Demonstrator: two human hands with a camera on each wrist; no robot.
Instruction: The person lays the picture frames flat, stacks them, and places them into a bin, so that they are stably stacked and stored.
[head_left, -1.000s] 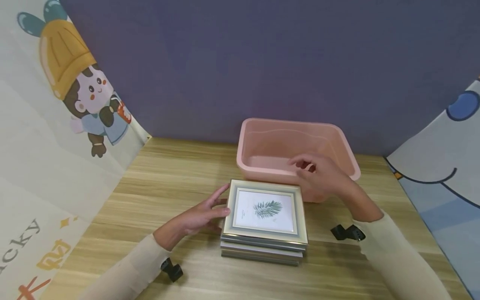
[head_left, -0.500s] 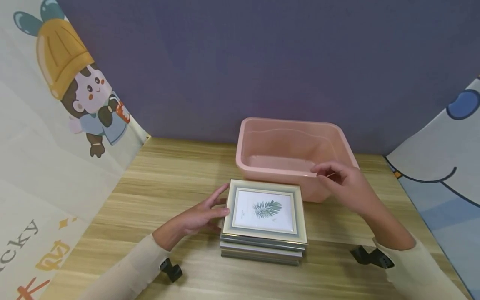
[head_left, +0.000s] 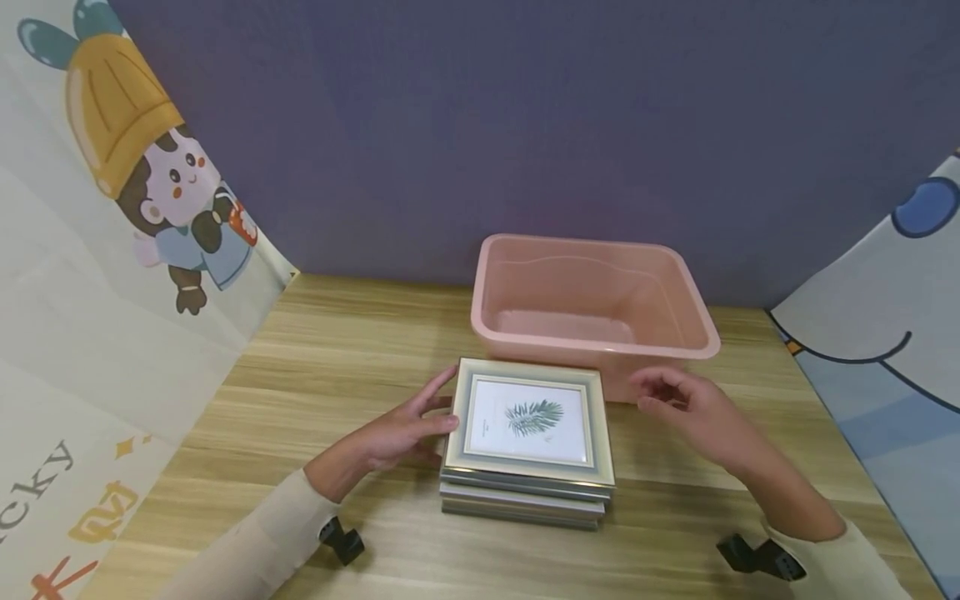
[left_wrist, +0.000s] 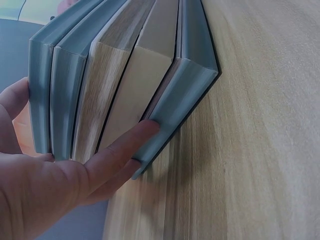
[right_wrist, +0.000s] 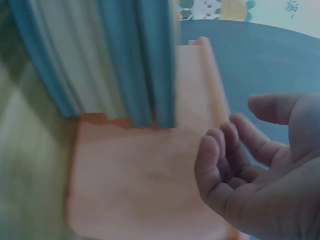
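Observation:
Several picture frames (head_left: 525, 421) lie stacked on the table, in front of the pink bin (head_left: 555, 342). The top one has a cream and grey-blue border around a print of a green leaf. My left hand (head_left: 393, 435) touches the stack's left side with spread, nearly straight fingers; the left wrist view shows the fingertips against the stacked frame edges (left_wrist: 107, 90), blue-grey and wood-toned. To the right of the stack, my right hand (head_left: 697, 414) hovers near the bin's front wall. Its fingers are loosely bent and nothing is between them in the right wrist view.
The bin's inside shows bare pink walls and floor. Behind it stands a dark blue-grey backdrop (head_left: 450, 142). Wood-grain tabletop (head_left: 330, 358) extends to both sides, bounded by a printed cloth (head_left: 97, 275) at left and another (head_left: 862, 317) at right.
My right hand has moved from over the bin's opening toward me and rightward, down to beside the stack. The left hand and the frames have stayed in place.

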